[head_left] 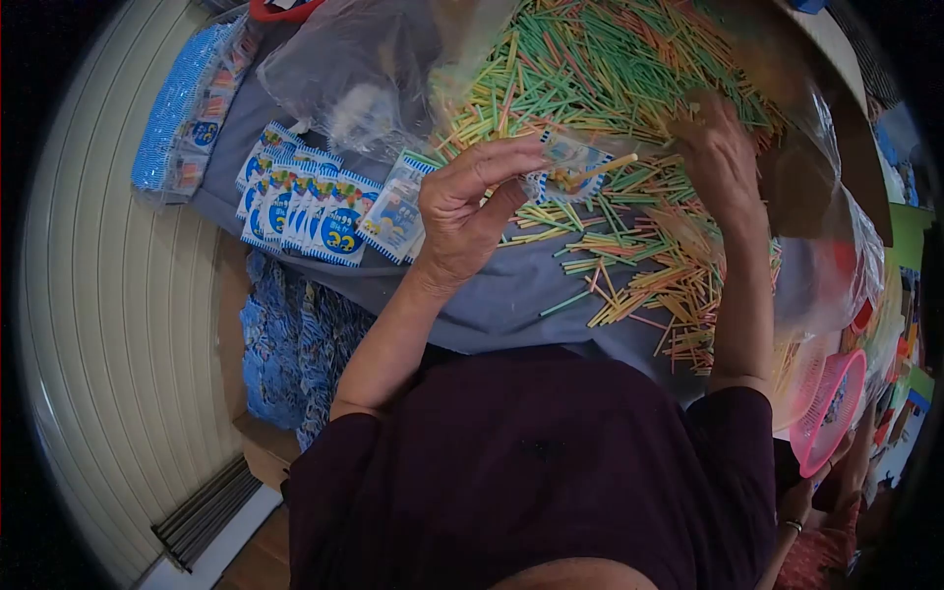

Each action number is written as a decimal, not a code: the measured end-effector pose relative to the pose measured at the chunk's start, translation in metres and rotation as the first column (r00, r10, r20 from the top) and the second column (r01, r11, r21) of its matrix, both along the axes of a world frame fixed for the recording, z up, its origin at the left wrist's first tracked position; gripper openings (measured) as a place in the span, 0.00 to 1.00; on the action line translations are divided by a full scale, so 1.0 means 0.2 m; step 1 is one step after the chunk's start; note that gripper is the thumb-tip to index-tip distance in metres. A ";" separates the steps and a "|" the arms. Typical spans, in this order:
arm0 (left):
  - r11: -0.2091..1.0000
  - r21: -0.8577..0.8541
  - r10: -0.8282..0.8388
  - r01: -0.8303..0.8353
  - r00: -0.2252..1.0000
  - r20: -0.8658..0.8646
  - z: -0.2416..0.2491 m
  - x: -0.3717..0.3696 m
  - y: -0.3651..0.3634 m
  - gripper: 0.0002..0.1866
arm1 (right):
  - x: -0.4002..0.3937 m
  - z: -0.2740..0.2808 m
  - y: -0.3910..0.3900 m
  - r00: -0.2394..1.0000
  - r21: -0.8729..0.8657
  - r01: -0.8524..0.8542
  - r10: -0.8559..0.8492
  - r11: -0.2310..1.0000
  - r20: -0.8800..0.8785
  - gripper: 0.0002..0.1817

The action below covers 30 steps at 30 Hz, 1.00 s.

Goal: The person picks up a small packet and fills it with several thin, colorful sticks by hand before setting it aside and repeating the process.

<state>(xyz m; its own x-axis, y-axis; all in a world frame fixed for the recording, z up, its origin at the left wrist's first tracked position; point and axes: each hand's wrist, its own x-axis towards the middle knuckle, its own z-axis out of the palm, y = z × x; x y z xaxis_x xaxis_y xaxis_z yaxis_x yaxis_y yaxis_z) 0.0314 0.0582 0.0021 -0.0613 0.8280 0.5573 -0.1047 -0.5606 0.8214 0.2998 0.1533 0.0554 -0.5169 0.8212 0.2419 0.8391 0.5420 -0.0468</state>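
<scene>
My left hand [462, 206] pinches a small clear packet [570, 167] with blue-and-white print between thumb and fingers. A yellow stick [618, 165] pokes out of the packet's right end. Over the big heap of thin green, yellow and red sticks [580, 69], my right hand [723, 152] reaches down with its fingers curled. What those fingertips hold, if anything, I cannot make out. Left of my left hand, several printed blue-and-white packets [334, 216] lie overlapping in a row on grey cloth [482, 310].
A clear plastic bag [354, 69] lies behind the packets. Beyond it is a filled bag with blue stripes [182, 118]. Blue packaging strips [295, 344] hang below the cloth. At right are clear plastic sheeting [836, 216], a pink basket [828, 413] and another person's hand [798, 500].
</scene>
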 end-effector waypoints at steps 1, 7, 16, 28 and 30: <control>0.999 0.022 0.024 -0.023 0.999 -0.047 0.00 0.00 0.00 0.15 | 0.01 0.02 0.01 0.996 0.197 -0.073 0.082 0.978 -0.038 0.09; 0.981 -0.159 0.096 -0.114 0.989 -0.112 0.01 0.10 0.07 0.13 | -0.11 0.15 -0.17 0.741 -0.275 -0.253 0.003 0.928 -0.671 0.08; 0.984 0.014 0.171 -0.176 0.929 -0.328 0.10 0.08 0.14 0.11 | -0.15 0.21 -0.06 0.903 -0.303 -0.311 0.182 0.901 -0.388 0.09; 0.982 -0.006 0.163 -0.189 0.861 -0.481 0.08 0.09 0.10 0.10 | -0.37 0.32 -0.19 0.906 0.020 -0.245 0.222 0.969 0.361 0.15; 0.983 0.006 0.167 -0.184 0.878 -0.448 0.08 0.09 0.10 0.10 | -0.39 0.33 -0.20 0.870 0.002 -0.312 0.285 0.950 0.403 0.18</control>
